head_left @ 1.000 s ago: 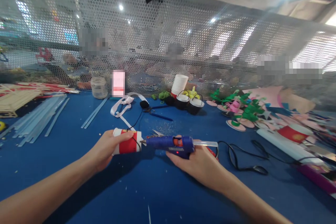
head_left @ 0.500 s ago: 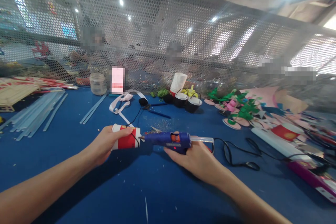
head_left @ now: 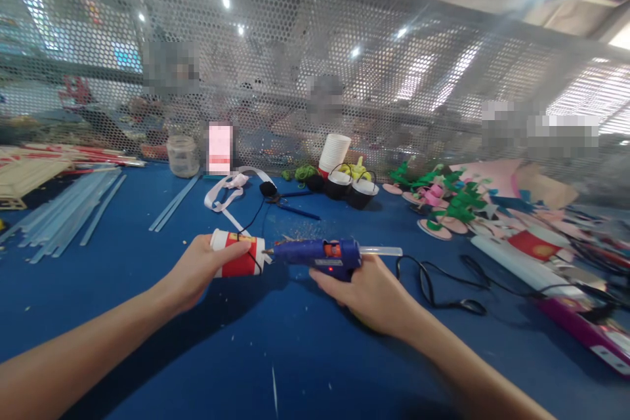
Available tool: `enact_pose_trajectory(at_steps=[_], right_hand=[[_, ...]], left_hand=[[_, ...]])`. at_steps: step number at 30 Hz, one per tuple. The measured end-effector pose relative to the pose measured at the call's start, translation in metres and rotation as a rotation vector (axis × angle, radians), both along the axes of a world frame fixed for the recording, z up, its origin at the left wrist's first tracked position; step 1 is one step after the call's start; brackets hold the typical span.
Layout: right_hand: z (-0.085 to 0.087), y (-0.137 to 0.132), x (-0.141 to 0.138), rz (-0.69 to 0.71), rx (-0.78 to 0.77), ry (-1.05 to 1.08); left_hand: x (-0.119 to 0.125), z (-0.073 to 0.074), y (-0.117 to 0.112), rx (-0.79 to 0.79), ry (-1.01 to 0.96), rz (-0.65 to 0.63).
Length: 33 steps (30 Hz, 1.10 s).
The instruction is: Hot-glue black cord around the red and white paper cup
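Note:
My left hand is closed round a red and white paper cup that lies on its side in the air. A black yarn runs over the cup and back to a small black ball of yarn on the table. In my right hand is a blue glue gun with a red light lit and a clear glue stick out of its back. The gun's nozzle points left, at or very near the cup's end; whether they touch I cannot tell.
Glue sticks lie in a pile on the blue table at left. Behind stand a jar, a lit phone, stacked paper cups and two small black and white buckets. Green paper plants and a purple power strip are at right.
The glue gun has shifted slightly right and turned a little, with its nozzle still by the cup's end. The cup has barely moved in my left hand.

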State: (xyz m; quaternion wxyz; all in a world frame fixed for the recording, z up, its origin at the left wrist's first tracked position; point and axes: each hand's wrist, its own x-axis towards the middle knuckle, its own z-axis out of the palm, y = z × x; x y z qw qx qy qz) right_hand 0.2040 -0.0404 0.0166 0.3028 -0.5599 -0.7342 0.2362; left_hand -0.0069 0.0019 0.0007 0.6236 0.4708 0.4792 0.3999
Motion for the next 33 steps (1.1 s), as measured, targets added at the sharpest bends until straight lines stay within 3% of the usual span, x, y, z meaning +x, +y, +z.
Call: enact_pose_trajectory(at_steps=[24,33], right_hand=[[0.0020,0.0050,0.0048,-0.044,0.026,0.040],[-0.0016,0.0018,0.0069,-0.008,-0.041,0.078]], left_hand=[[-0.0010,0.0007,-0.0033,0.167,0.127,-0.002],[0.0009,0.0046,-0.0027,0.032,-0.027,0.027]])
